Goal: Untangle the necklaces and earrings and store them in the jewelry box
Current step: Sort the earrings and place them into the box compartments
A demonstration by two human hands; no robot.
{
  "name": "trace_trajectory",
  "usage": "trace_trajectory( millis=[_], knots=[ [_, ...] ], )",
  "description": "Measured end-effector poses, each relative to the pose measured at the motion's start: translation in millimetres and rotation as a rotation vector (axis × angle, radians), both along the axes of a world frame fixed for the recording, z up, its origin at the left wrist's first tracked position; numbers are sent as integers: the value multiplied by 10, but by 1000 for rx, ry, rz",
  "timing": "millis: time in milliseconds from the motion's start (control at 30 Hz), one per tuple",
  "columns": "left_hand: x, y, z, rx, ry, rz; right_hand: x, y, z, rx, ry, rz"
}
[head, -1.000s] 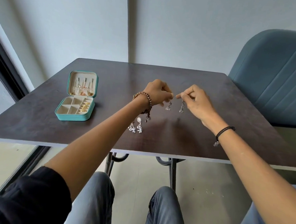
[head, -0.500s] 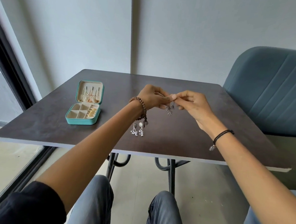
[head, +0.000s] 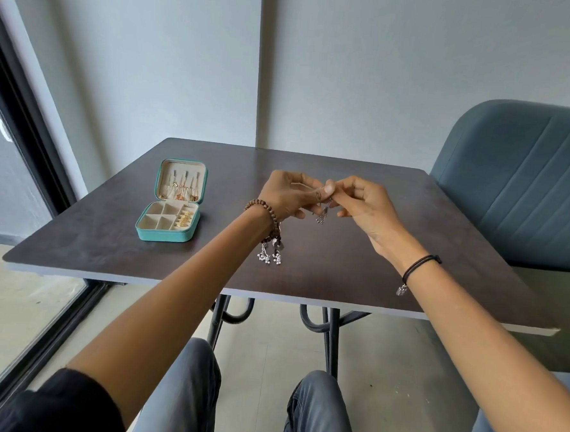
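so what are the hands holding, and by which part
Both the left hand and the right hand pinch the silver earrings at their top end; the dangles hang free below.

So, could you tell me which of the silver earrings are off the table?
The dangling earrings pinched by the left hand and right hand; the other silver pair lies on the table.

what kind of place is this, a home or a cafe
Hard to say which; likely a small seating corner: dark square wood-look table, blue-grey padded bench seat, plain grey wall, black-framed floor-length window.
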State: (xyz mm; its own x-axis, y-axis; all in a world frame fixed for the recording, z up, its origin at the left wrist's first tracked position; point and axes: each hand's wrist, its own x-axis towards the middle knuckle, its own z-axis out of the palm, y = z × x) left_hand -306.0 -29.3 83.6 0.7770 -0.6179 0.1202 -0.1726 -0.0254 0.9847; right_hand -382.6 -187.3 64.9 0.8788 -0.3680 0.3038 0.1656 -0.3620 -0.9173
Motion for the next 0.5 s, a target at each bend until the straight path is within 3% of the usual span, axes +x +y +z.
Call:
trace_trajectory(
  millis=[500],
  knots=[
    [16,76,-56,25,171,27,-3,89,7,44,-47,-32]
  ],
)
